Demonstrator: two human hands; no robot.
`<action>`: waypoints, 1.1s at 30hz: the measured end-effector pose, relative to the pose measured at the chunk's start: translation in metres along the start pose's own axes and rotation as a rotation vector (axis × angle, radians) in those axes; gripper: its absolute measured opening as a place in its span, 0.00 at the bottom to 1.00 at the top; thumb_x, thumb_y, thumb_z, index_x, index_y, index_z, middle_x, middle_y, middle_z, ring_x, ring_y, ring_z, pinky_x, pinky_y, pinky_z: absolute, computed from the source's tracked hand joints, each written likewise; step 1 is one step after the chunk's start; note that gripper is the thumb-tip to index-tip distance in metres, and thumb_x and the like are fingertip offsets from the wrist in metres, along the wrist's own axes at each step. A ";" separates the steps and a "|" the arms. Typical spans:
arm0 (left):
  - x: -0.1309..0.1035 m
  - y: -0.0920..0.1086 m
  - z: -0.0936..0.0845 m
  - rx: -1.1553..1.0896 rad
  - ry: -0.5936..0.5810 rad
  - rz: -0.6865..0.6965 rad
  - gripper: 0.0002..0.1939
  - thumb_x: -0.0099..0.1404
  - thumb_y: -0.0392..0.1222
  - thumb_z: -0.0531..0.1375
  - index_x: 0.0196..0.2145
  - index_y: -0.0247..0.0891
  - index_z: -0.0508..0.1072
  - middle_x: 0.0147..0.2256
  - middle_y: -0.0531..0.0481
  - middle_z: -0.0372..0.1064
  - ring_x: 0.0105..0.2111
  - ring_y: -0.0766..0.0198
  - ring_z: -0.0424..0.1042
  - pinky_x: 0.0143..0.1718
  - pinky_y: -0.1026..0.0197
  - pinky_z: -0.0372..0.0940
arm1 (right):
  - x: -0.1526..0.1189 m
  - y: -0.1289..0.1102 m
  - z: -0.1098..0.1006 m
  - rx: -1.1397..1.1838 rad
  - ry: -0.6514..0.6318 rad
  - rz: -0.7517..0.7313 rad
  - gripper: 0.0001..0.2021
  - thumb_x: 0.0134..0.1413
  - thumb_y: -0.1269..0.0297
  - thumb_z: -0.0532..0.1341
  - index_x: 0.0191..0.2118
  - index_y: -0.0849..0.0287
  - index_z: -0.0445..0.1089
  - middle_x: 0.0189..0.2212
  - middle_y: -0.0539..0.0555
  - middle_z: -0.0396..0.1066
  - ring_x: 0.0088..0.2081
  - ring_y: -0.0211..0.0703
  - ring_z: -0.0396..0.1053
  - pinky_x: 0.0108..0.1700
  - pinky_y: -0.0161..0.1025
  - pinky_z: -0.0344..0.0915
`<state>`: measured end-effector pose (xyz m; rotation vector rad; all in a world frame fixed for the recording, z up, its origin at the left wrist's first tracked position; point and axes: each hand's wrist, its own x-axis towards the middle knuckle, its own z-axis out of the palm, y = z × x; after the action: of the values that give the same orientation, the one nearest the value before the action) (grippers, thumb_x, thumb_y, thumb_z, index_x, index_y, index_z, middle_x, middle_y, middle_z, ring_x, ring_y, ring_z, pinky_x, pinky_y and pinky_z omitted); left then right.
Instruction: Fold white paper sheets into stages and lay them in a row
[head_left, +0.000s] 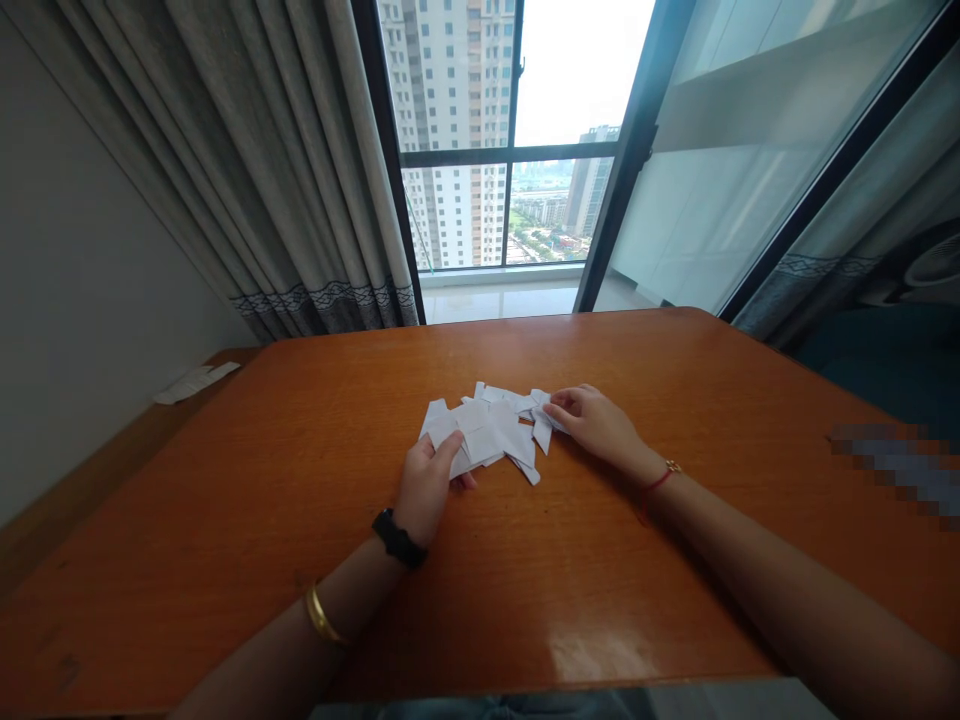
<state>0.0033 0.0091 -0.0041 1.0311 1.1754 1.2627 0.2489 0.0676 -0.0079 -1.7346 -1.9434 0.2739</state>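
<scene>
A loose pile of white paper pieces, some with cut or torn angular edges, lies near the middle of the wooden table. My left hand grips several of the pieces at the pile's near left side, thumb on top and fingers underneath. At the right end, my right hand has thumb and forefinger pinched together at a small paper piece. Whether that piece is lifted or only touched at its edge is hard to see. The fingers under the left-hand papers are mostly hidden.
A folded white paper rests on a ledge at the left by the wall. Beyond the table's far edge are a grey curtain and a glass door with a dark frame. A blurred object lies at the right edge.
</scene>
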 end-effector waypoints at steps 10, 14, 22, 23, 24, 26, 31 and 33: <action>0.009 0.005 -0.009 -0.223 0.059 -0.078 0.17 0.53 0.47 0.64 0.36 0.33 0.69 0.25 0.53 0.71 0.17 0.70 0.66 0.19 0.67 0.62 | 0.002 0.003 0.010 0.201 -0.081 -0.015 0.12 0.49 0.63 0.61 0.41 0.60 0.70 0.37 0.55 0.72 0.36 0.42 0.68 0.38 0.37 0.62; 0.009 0.007 -0.009 -0.246 0.100 -0.084 0.15 0.54 0.45 0.63 0.37 0.33 0.69 0.24 0.52 0.71 0.17 0.70 0.66 0.19 0.67 0.62 | -0.002 -0.006 0.000 0.095 0.046 -0.031 0.12 0.54 0.62 0.58 0.43 0.60 0.71 0.38 0.57 0.71 0.39 0.47 0.66 0.41 0.41 0.60; 0.009 0.009 -0.007 -0.236 0.124 -0.056 0.14 0.55 0.44 0.62 0.37 0.33 0.69 0.26 0.52 0.71 0.17 0.70 0.66 0.19 0.67 0.63 | -0.030 -0.053 0.021 -0.071 0.001 -0.182 0.13 0.50 0.51 0.61 0.30 0.56 0.74 0.36 0.58 0.68 0.40 0.52 0.61 0.44 0.49 0.55; 0.009 0.010 -0.007 -0.242 0.133 -0.052 0.14 0.55 0.44 0.62 0.37 0.33 0.69 0.25 0.52 0.71 0.17 0.70 0.66 0.19 0.67 0.63 | -0.028 -0.053 0.023 -0.031 -0.018 -0.159 0.12 0.52 0.53 0.60 0.28 0.56 0.73 0.35 0.57 0.69 0.40 0.51 0.61 0.43 0.48 0.55; 0.009 0.010 -0.007 -0.249 0.142 -0.050 0.14 0.55 0.44 0.62 0.37 0.33 0.69 0.25 0.52 0.71 0.17 0.70 0.66 0.19 0.67 0.63 | -0.026 -0.050 0.024 0.013 -0.020 -0.120 0.12 0.53 0.55 0.58 0.27 0.56 0.72 0.34 0.56 0.69 0.39 0.49 0.62 0.42 0.46 0.56; 0.010 0.011 -0.008 -0.261 0.147 -0.047 0.14 0.55 0.44 0.62 0.37 0.33 0.68 0.25 0.53 0.71 0.17 0.70 0.66 0.19 0.67 0.63 | -0.017 -0.040 0.021 0.089 0.002 -0.016 0.14 0.57 0.56 0.55 0.27 0.57 0.72 0.33 0.55 0.69 0.38 0.47 0.63 0.40 0.43 0.56; 0.010 0.010 -0.008 -0.261 0.134 -0.046 0.15 0.54 0.44 0.63 0.36 0.32 0.69 0.25 0.52 0.71 0.16 0.70 0.66 0.18 0.68 0.62 | -0.004 -0.017 0.008 -0.049 0.152 0.194 0.16 0.57 0.53 0.53 0.32 0.58 0.73 0.38 0.60 0.69 0.42 0.54 0.62 0.41 0.46 0.55; 0.010 0.009 -0.007 -0.270 0.140 -0.041 0.15 0.54 0.45 0.63 0.36 0.32 0.69 0.25 0.52 0.71 0.17 0.70 0.66 0.18 0.68 0.62 | -0.008 -0.021 0.008 -0.183 0.267 0.151 0.16 0.54 0.52 0.57 0.40 0.58 0.72 0.44 0.62 0.67 0.46 0.58 0.59 0.44 0.50 0.54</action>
<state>-0.0056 0.0188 0.0036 0.7266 1.0889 1.4345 0.2271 0.0583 -0.0064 -1.9274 -1.6923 -0.0841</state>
